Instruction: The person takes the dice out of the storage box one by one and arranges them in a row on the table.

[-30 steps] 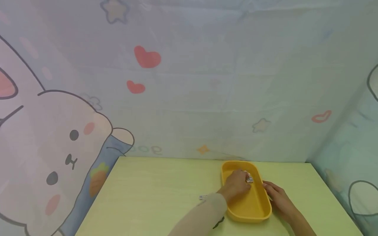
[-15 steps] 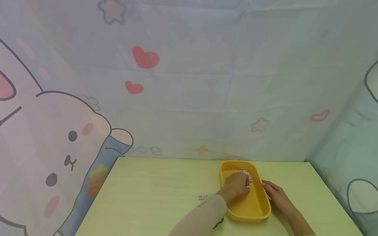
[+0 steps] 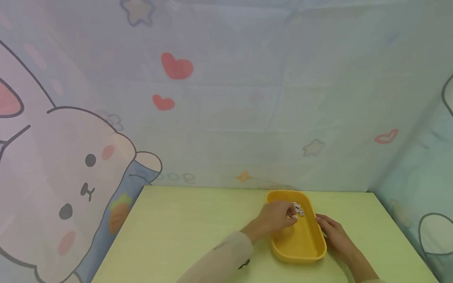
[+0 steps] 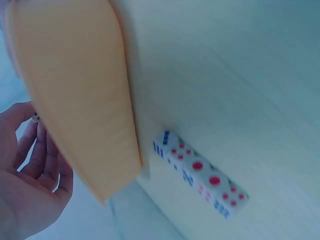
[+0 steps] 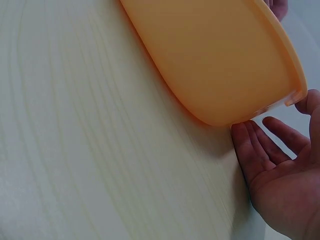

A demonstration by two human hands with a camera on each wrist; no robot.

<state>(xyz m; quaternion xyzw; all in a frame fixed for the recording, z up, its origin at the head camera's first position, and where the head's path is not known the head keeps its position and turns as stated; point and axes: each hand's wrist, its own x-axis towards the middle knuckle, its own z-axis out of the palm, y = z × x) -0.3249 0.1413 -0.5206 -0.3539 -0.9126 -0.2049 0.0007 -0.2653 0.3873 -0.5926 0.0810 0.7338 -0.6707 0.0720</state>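
Observation:
My left hand [image 3: 277,215] is over the yellow tray [image 3: 299,258] and pinches a small white die [image 3: 294,216] between thumb and fingertips. The left wrist view shows that die [image 4: 36,117] too, beside the tray's wall [image 4: 80,95]. Several white dice [image 3: 299,209] lie inside the tray toward its far end. My right hand [image 3: 335,236] holds the tray's right side. In the right wrist view its thumb is at the rim and its fingers touch the outer wall [image 5: 230,70]. Outside the tray, a row of several dice [image 4: 200,175] lies on the table.
The pale yellow-green table [image 3: 184,224] reaches back to a cloth backdrop [image 3: 226,98] printed with hearts and a rabbit. The left sleeve [image 3: 223,255] covers the row of dice in the head view.
My left hand has lifted from the tray's floor and shifted left, and the pinched die now shows at its fingertips. The forearm now covers the row on the table. My right hand stays put.

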